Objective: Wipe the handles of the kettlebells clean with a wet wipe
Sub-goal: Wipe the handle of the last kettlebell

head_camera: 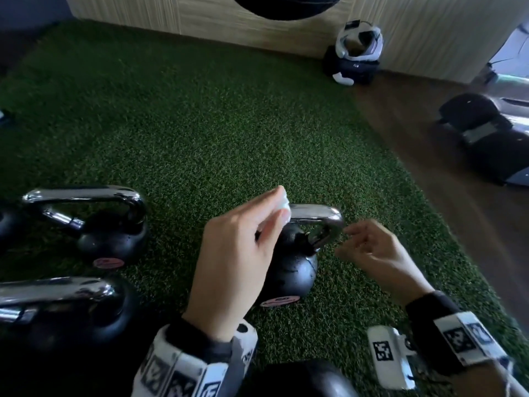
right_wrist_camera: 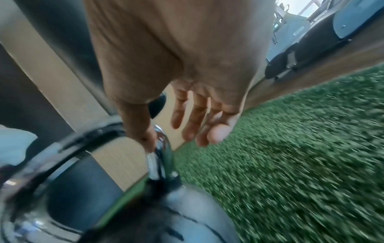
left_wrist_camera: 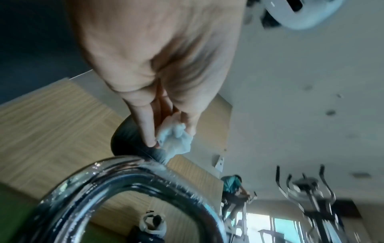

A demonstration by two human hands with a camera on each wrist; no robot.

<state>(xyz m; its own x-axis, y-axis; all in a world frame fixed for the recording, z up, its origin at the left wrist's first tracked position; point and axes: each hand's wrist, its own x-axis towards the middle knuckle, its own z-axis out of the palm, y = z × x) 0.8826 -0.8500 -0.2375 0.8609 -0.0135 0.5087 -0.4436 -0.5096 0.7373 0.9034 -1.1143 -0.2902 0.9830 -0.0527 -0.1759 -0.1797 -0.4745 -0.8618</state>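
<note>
A black kettlebell [head_camera: 289,267] with a chrome handle [head_camera: 317,216] stands on the green turf [head_camera: 200,124] in front of me. My left hand [head_camera: 279,207] pinches a crumpled white wet wipe [head_camera: 284,203] at the left end of that handle. In the left wrist view the wipe [left_wrist_camera: 176,143] hangs just over the wet-looking handle [left_wrist_camera: 133,174]; contact is unclear. My right hand [head_camera: 352,239] hovers by the handle's right corner with relaxed fingers [right_wrist_camera: 197,125], holding nothing. Its thumb [right_wrist_camera: 145,139] lies against the chrome corner [right_wrist_camera: 162,148].
Two more chrome-handled kettlebells stand at the left [head_camera: 111,233] and lower left [head_camera: 57,310], and another dark one [head_camera: 306,379] below. A black bag with a white helmet [head_camera: 355,53] sits by the wooden wall. Exercise machine bases [head_camera: 486,138] stand on the wood floor at the right.
</note>
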